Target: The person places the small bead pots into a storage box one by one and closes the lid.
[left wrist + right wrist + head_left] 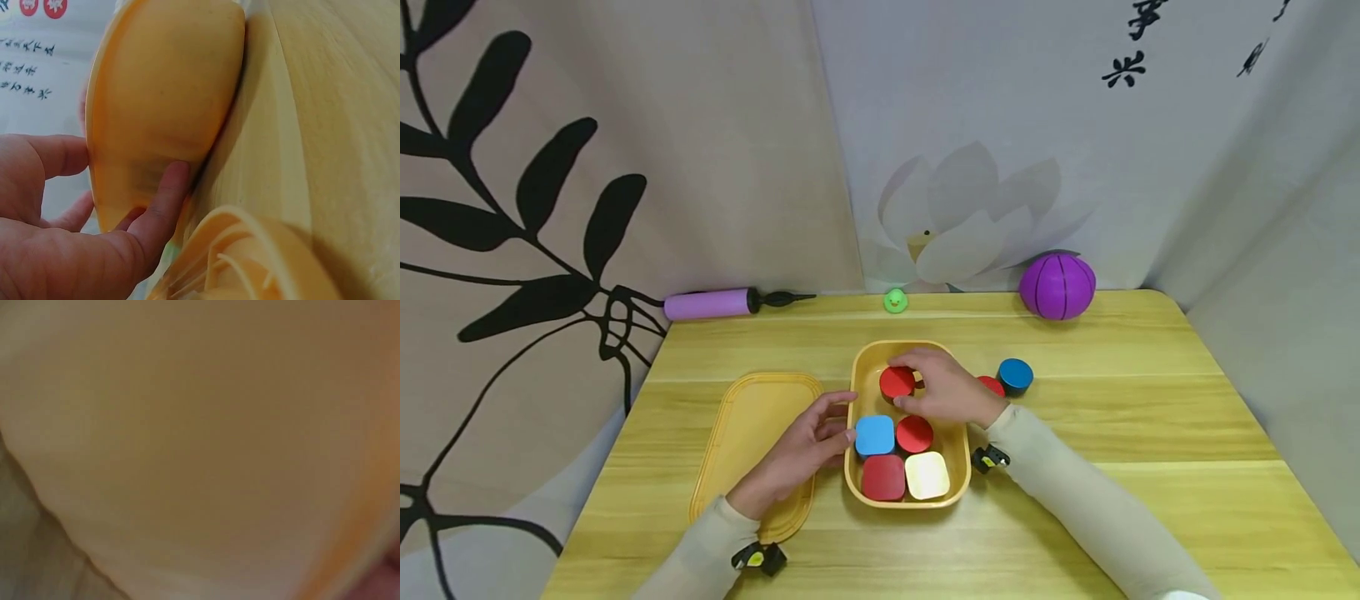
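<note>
A yellow box [962, 492] stands in the middle of the table, holding a light-blue square block [875, 436], a red round block [915, 434], a dark-red square block [883, 477] and a cream square block [927, 476]. Reaching over its right wall, my right hand [947, 385] pinches another red round block [897, 382] at the box's far end. My left hand [808, 442] touches the left outer wall, fingertips right at the rim, thumb extended along the wall in the left wrist view. The right wrist view is mostly filled by a blurred, yellowish surface.
The yellow lid [760, 417] lies left of the box, partly under the left hand. Right of the box are a blue round block [1016, 377] and a red block [992, 385] partly hidden by the right wrist. Along the back sit a purple pump [711, 305], a green ball [895, 301] and a purple ball [1057, 287].
</note>
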Available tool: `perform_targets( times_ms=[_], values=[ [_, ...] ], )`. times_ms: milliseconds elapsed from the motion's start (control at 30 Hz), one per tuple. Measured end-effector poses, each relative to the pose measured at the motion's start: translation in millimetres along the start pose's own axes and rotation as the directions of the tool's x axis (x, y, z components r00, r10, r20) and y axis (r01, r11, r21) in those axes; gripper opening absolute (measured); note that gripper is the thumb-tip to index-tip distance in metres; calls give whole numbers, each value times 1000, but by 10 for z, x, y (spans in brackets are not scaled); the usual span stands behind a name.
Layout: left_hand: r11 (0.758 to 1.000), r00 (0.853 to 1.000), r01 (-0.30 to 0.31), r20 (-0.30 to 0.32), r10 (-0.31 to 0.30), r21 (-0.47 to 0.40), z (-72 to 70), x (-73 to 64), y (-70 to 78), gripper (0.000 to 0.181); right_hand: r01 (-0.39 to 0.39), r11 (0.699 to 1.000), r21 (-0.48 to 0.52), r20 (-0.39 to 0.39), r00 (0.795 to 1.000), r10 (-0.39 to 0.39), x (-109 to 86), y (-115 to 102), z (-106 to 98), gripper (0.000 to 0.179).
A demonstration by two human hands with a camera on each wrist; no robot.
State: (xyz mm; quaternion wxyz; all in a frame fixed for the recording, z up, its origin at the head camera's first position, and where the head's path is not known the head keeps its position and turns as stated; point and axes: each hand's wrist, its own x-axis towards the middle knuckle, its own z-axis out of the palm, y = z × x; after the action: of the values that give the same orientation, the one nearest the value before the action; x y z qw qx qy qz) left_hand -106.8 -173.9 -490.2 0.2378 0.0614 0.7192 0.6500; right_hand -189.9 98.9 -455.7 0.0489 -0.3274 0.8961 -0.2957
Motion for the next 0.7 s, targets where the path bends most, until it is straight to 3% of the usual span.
perform_targets(
  times_ms=[500,700],
  values=[
    [1000,1000,-5,-3,4,-10,-1,5,51,59,19,998,-53,116,993,-12,108,-76,106,57],
    [1000,1000,6,-1,-6,-14,-1,-1,50,58,-1,1000,10,152,988,0,91,-67,134,58]
  ],
)
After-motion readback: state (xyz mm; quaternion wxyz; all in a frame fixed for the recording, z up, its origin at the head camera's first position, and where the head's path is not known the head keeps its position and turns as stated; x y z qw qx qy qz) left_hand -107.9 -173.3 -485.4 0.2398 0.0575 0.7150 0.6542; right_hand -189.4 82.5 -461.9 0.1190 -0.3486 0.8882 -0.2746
